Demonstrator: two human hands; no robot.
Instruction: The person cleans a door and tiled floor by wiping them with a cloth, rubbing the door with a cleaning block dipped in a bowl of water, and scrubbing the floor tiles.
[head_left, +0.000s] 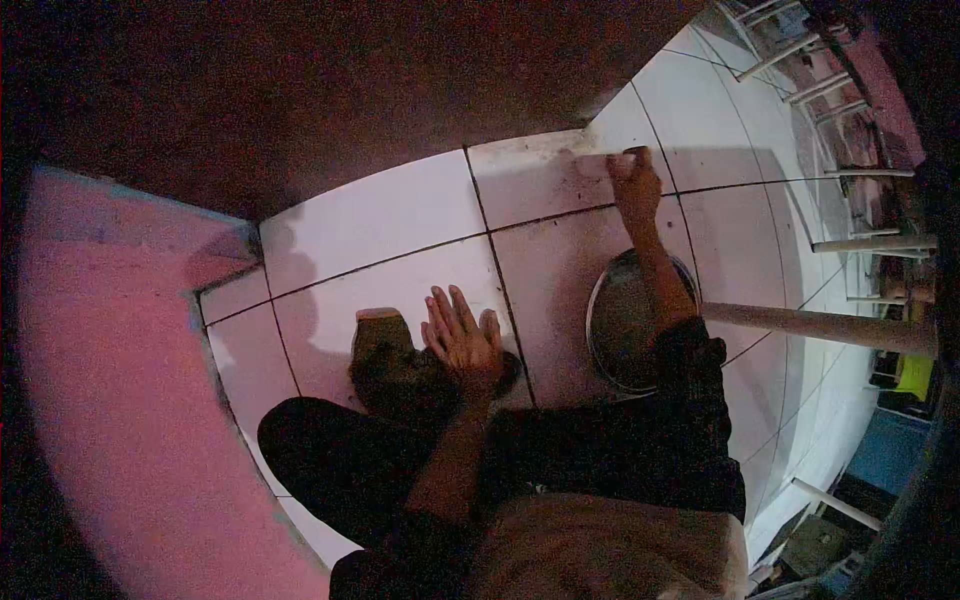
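My left hand (465, 345) hovers over or rests on the tiles in front of my bent legs, its fingers stretched out and holding nothing. Whether it touches the floor I cannot tell. Just left of it is a dark shape with a pale orange edge (378, 316), possibly my foot. My right hand (635, 185) reaches far forward, fingers closed round a pale, flat piece (594, 163) whose kind I cannot make out. Dark smudges mark the tile there. Beneath my right forearm stands a round, rimmed basin (622, 330), partly hidden by the arm.
White floor tiles (370, 215) with dark joints spread ahead. A dark brown upright surface (330, 90) borders them at the front, a pink wall (110, 360) at the left. A pale pole (820, 325) extends right of the basin. Several furniture legs (870, 243) stand farther right.
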